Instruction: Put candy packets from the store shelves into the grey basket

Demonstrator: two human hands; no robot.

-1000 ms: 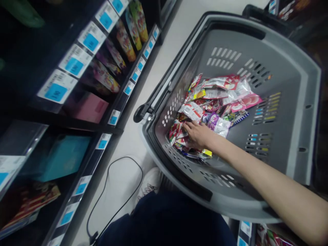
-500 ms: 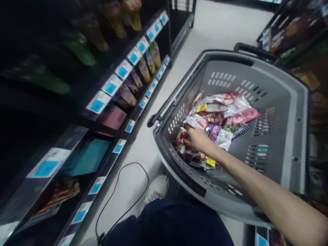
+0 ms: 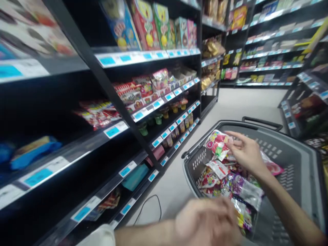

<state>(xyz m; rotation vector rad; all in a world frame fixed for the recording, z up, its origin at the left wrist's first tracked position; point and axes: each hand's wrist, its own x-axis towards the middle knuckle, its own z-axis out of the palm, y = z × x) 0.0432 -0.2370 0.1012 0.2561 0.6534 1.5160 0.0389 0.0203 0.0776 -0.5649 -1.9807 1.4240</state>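
My right hand (image 3: 247,152) pinches the corner of a red and white candy bag (image 3: 217,141) and has it raised at the far left side of a grey shopping basket (image 3: 298,153). Below the hand, a pile of candy bags lies in the basket, among them a white one with red print (image 3: 217,168) and a purple and silver one (image 3: 247,189). My left hand (image 3: 205,220) is low in front, over the near edge of the basket. Motion smears its fingers, and I cannot make out anything in it.
Dark shelves with blue and white price tags run along the left, holding snack boxes (image 3: 146,25), red candy bags (image 3: 99,112) and jelly cups (image 3: 159,119). A black cable (image 3: 150,198) lies on the pale floor. More shelving (image 3: 271,51) stands at the back and right.
The view has tilted up, showing more shelves. My right hand has risen from the pile with a candy bag in it. My left hand has come into view at the bottom.
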